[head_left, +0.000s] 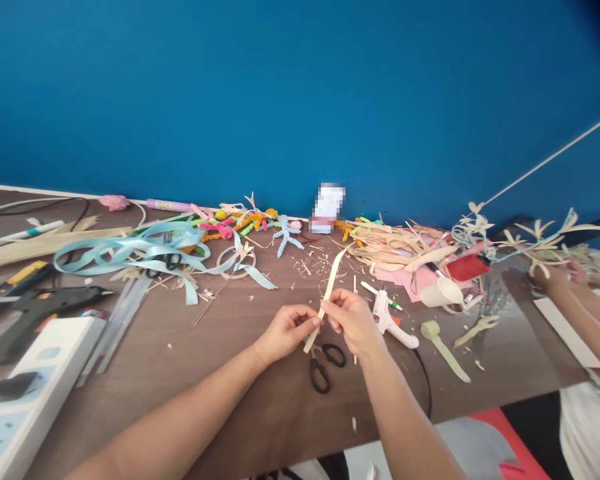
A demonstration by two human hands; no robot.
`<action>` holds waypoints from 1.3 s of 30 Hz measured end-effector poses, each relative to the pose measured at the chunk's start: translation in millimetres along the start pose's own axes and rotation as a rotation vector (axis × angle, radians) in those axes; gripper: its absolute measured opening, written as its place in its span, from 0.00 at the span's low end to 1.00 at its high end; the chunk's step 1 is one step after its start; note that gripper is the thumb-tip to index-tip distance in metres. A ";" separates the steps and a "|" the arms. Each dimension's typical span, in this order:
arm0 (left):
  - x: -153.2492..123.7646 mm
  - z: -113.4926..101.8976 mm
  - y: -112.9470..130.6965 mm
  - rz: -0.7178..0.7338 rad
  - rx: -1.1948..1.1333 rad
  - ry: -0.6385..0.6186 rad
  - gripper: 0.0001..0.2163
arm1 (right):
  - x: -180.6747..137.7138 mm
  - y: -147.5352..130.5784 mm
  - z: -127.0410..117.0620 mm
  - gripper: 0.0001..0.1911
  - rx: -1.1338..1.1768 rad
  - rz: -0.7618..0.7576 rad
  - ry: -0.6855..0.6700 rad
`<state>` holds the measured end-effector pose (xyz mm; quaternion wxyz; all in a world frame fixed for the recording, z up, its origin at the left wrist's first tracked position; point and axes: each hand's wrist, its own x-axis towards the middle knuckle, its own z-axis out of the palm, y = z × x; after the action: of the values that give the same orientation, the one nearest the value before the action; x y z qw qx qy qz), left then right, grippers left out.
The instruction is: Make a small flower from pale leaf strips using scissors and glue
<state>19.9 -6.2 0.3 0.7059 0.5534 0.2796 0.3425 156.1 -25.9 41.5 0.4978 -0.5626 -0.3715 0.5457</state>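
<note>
Left hand (285,333) and right hand (353,320) both closed in fingertip pinches on one pale strip (333,277), above surface (155,360), near black-handled scissors (314,365). Step looks like working strip by fingers; next move likely calls for light, steady grip.

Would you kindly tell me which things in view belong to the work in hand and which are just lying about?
In hand: pale strip, pinched by the left hand and right hand; possibly the scissors just below them.

Apparently lying about: blue ribbon, white glue gun, dark glue gun, white power strip.
</note>
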 end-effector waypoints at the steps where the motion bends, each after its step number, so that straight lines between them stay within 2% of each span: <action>1: 0.0 -0.1 -0.6 -0.010 -0.015 -0.005 0.13 | 0.5 -2.6 -1.7 0.10 0.010 0.012 -0.016; 8: 1.0 0.0 -1.5 -0.049 -0.059 -0.003 0.12 | -0.5 -5.8 -5.5 0.11 -0.062 -0.005 -0.034; 14: 1.1 0.9 -2.7 -0.042 -0.009 0.086 0.14 | -3.1 4.0 2.3 0.10 -0.106 -0.013 0.005; 19: 0.3 0.5 -1.2 0.058 0.124 0.097 0.14 | -3.6 3.5 2.6 0.10 -0.041 0.016 -0.057; 22: -0.4 0.1 -0.6 0.063 0.145 0.087 0.14 | -3.4 -0.3 0.2 0.10 0.006 0.040 -0.090; 26: -0.8 0.5 -1.4 0.050 0.138 0.088 0.13 | -3.7 -4.7 -1.3 0.11 -0.029 0.036 -0.043; 32: -0.4 2.2 -0.2 0.100 0.261 0.183 0.13 | -3.1 -1.7 -1.3 0.09 -0.139 -0.016 0.004; 39: 0.7 1.5 4.1 0.111 0.298 0.143 0.14 | 3.8 -1.0 -2.9 0.10 -0.056 -0.031 0.063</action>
<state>20.7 -6.0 4.7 0.5743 0.6407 0.3460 0.3741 159.5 -22.5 41.3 0.5018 -0.5873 -0.3795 0.5091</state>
